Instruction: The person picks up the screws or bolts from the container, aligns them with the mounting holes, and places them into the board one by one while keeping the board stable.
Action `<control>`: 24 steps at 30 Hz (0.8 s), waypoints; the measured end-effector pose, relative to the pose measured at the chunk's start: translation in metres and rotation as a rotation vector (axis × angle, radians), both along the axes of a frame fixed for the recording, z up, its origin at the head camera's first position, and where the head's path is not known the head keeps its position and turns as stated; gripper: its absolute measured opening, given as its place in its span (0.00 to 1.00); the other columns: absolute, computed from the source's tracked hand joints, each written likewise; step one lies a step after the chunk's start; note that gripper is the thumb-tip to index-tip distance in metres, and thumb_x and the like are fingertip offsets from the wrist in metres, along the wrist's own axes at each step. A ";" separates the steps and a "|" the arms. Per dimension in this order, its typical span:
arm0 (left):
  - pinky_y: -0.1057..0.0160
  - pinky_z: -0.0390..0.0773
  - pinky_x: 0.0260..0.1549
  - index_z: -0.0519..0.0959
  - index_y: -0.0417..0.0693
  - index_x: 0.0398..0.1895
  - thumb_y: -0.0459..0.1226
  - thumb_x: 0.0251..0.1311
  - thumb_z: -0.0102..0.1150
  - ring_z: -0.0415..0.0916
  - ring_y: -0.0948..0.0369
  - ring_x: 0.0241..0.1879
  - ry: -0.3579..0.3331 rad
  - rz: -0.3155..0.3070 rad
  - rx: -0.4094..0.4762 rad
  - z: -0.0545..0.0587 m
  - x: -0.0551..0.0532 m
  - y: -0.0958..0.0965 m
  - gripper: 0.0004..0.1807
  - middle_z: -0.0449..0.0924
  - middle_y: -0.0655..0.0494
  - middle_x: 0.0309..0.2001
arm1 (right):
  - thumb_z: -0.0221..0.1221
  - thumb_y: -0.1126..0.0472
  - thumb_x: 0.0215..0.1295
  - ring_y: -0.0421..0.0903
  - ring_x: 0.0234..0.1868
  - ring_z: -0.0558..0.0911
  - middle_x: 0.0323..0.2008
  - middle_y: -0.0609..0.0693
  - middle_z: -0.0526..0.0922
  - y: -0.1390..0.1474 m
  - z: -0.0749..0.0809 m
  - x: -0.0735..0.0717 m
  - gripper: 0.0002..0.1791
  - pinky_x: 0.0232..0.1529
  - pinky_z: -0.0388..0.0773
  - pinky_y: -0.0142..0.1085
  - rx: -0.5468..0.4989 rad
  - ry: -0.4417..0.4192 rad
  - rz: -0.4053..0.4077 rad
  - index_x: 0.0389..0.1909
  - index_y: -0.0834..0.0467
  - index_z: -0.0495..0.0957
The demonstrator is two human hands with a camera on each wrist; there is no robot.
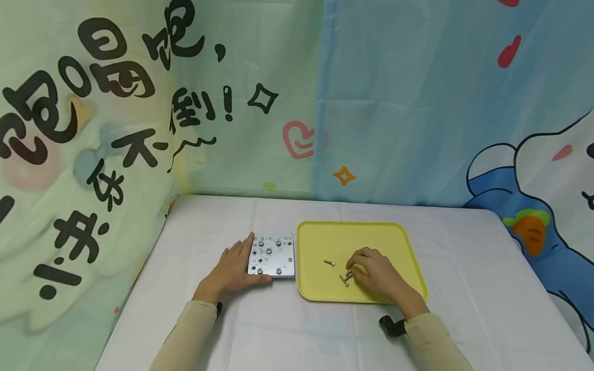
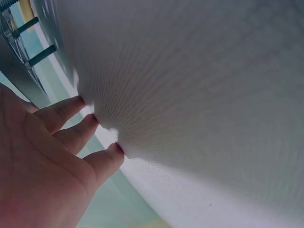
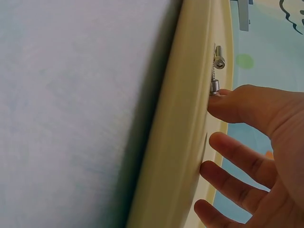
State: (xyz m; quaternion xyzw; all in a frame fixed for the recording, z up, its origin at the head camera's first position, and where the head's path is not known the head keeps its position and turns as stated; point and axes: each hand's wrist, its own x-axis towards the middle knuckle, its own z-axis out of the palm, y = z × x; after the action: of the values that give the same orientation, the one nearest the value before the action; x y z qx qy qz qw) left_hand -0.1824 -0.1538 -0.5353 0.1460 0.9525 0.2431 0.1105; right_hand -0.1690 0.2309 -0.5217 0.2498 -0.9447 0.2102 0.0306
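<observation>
My left hand (image 1: 234, 268) rests on the table against a silver metal plate (image 1: 286, 262) with holes and several screw heads in it. The thumb lies along the plate's front edge, the index finger along its left side. In the left wrist view, the other fingers (image 2: 76, 135) press on the white cloth. My right hand (image 1: 377, 273) is low over a yellow tray (image 1: 308, 288), thumb and index finger close together at the loose screws (image 1: 344, 281). Next to the thumb is a screw head (image 3: 214, 87); whether the fingertips pinch it is hidden. Another screw (image 1: 329, 263) lies farther left in the tray.
A white cloth (image 1: 278, 330) covers the table. Printed fabric curtains (image 1: 394, 103) hang behind it and on the left side. A black wrist-worn device (image 1: 392, 326) sits at my right wrist, just in front of the tray's near edge.
</observation>
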 end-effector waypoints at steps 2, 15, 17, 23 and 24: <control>0.39 0.46 0.71 0.37 0.47 0.82 0.70 0.46 0.67 0.48 0.44 0.75 -0.001 0.000 0.001 0.000 0.000 0.000 0.71 0.51 0.40 0.77 | 0.66 0.68 0.62 0.58 0.49 0.77 0.47 0.54 0.80 0.001 0.000 -0.001 0.09 0.47 0.76 0.56 0.000 -0.005 0.002 0.37 0.51 0.85; 0.39 0.46 0.71 0.37 0.47 0.82 0.70 0.46 0.67 0.48 0.44 0.75 0.001 0.003 0.001 0.000 0.000 0.000 0.71 0.52 0.40 0.77 | 0.68 0.67 0.60 0.58 0.48 0.77 0.46 0.54 0.80 0.000 -0.002 -0.002 0.08 0.44 0.76 0.55 0.017 0.007 -0.001 0.34 0.50 0.84; 0.39 0.46 0.71 0.37 0.47 0.82 0.70 0.46 0.68 0.48 0.44 0.75 0.000 0.003 0.005 0.000 0.000 0.000 0.71 0.52 0.40 0.77 | 0.68 0.67 0.60 0.57 0.48 0.77 0.46 0.53 0.80 0.000 -0.002 -0.002 0.08 0.44 0.77 0.55 0.019 0.008 -0.003 0.33 0.50 0.83; 0.39 0.46 0.71 0.37 0.46 0.82 0.69 0.46 0.68 0.47 0.43 0.75 0.002 0.002 0.008 -0.001 0.000 0.000 0.71 0.52 0.40 0.77 | 0.68 0.66 0.61 0.57 0.48 0.77 0.46 0.53 0.81 0.000 -0.001 -0.002 0.07 0.45 0.77 0.54 0.021 -0.005 -0.004 0.33 0.51 0.82; 0.39 0.46 0.71 0.37 0.46 0.82 0.69 0.46 0.68 0.47 0.43 0.75 0.003 0.002 0.007 0.000 0.000 0.000 0.71 0.52 0.40 0.77 | 0.68 0.66 0.61 0.57 0.48 0.77 0.46 0.53 0.81 0.000 0.000 -0.002 0.07 0.45 0.77 0.54 0.020 -0.007 -0.005 0.33 0.51 0.82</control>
State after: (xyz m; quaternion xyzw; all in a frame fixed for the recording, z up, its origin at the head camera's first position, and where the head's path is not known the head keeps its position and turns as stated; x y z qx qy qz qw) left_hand -0.1823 -0.1540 -0.5358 0.1461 0.9520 0.2464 0.1082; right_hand -0.1710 0.2314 -0.5220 0.2471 -0.9475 0.2016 0.0253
